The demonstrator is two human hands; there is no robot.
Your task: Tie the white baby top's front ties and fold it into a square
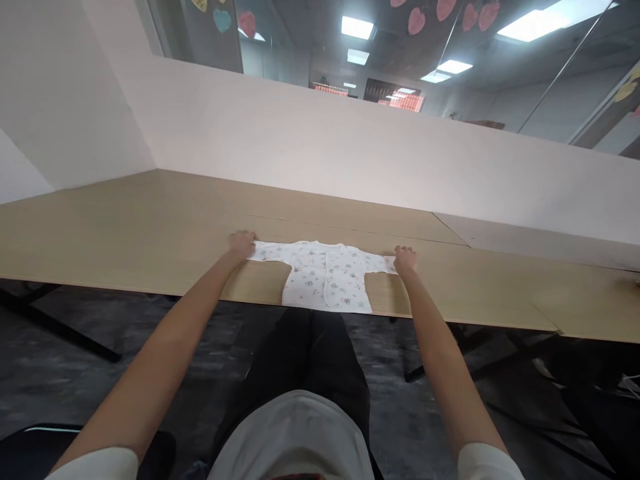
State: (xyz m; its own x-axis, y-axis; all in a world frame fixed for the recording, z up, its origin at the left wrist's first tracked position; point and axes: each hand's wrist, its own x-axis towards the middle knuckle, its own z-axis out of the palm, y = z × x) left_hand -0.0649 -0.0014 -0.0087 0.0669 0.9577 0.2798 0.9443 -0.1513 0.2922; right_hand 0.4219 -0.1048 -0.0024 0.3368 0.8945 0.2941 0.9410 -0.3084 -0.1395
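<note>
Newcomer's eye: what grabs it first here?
The white printed baby top stands out most, spread flat with its sleeves stretched wide at the near edge of the light wood table. The left hand and right hand sit at the two sleeve ends. Beyond the white partition, colourful heart-shaped cutouts show along the top of the view.
</note>
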